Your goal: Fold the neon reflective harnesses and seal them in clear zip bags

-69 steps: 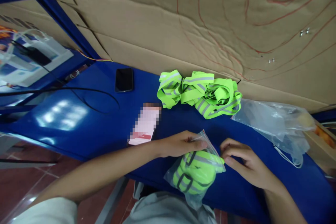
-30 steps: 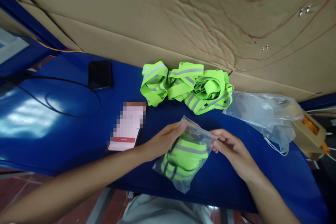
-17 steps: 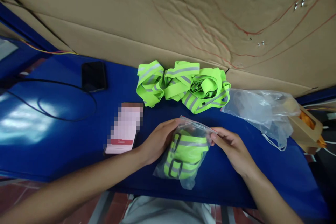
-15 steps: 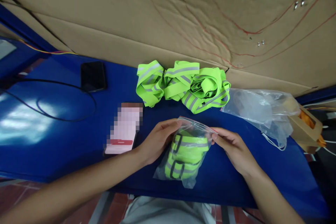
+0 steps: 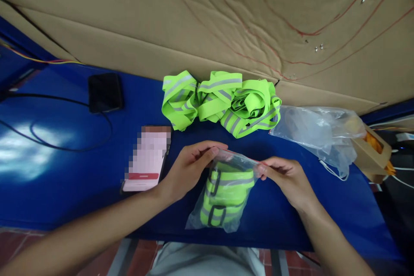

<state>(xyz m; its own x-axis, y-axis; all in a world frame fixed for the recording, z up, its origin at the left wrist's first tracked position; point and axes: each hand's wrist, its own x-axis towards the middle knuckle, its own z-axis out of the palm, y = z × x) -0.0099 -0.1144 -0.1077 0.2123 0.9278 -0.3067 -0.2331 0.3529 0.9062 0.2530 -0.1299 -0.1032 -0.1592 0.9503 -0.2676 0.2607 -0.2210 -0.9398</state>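
Note:
Between my hands hangs a clear zip bag (image 5: pixel 199 217) with a red line along its top edge. Inside it lies a folded neon-green reflective strap (image 5: pixel 231 196) with grey stripes and black buckles. My left hand (image 5: pixel 190 170) pinches the bag's upper left corner between thumb and fingers. At the upper right corner, my right hand (image 5: pixel 286 179) grips the same edge. The top edge is pulled fairly straight between them. Behind the bag, loose bundles of green reflective straps (image 5: pixel 220 99) lie on the blue table (image 5: pixel 97 207).
A phone (image 5: pixel 147 159) with a lit screen lies left of my left hand. Farther left are a black square device (image 5: pixel 105 92) and a looped black cable (image 5: pixel 48 95). Clear plastic bags (image 5: pixel 318 129) and a cardboard box (image 5: pixel 371 155) sit at the right. Brown board (image 5: pixel 129 17) stands behind.
The bag's top edge, looser and slightly parted before, is now drawn flatter and straighter. My left hand has shifted a little along the left corner. The whole view has moved slightly.

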